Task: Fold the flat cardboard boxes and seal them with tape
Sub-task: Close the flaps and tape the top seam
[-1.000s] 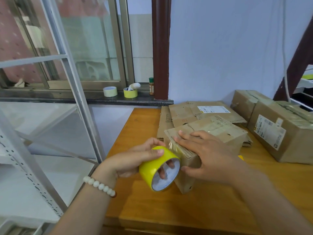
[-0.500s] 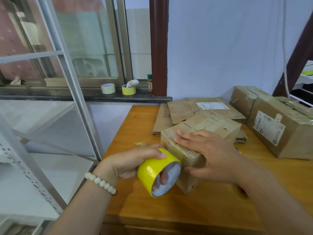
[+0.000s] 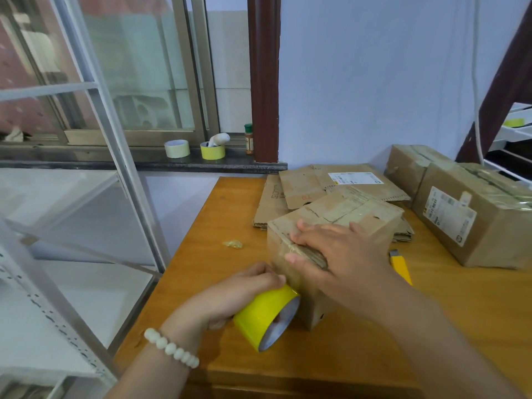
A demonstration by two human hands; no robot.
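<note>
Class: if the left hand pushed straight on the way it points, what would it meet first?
Probably the cardboard box; the tape roll in the left hand seems to touch its near face.

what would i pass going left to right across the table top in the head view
crumpled tape scrap → yellow tape roll gripped by the left hand → box pressed by the right hand → yellow cutter → labelled box

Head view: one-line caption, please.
Left hand holds yellow tape roll against small cardboard box while right hand presses its top edge.
</note>
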